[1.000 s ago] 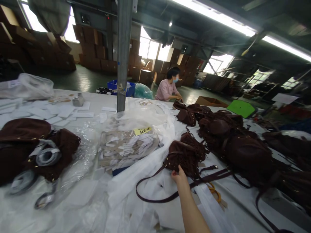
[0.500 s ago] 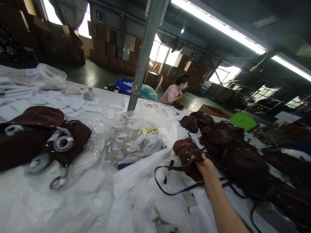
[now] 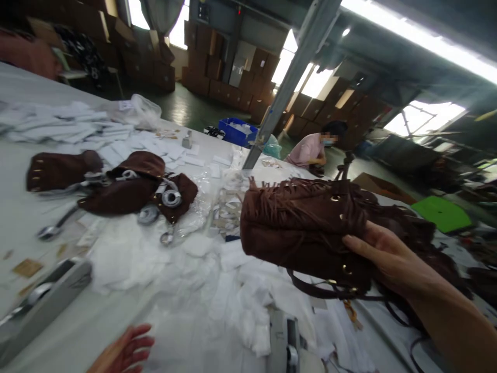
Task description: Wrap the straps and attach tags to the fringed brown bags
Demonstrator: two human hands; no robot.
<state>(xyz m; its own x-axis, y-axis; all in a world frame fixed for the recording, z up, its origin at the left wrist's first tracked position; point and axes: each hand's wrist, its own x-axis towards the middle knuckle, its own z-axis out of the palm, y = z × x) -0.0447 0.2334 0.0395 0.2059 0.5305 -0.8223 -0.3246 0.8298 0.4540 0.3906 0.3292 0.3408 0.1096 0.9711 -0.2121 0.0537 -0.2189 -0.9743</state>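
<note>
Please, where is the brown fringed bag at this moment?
The brown fringed bag is right of centre in the head view, held above the white table by the right hand, in front of the slanted metal pole.

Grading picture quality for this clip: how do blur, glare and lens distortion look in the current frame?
Head view: motion blur smears the left hand and the sheeting near it; the windows and strip light blow out to white; the wide lens leans the metal post; the fringed brown bag in the right hand is fairly sharp.
</note>
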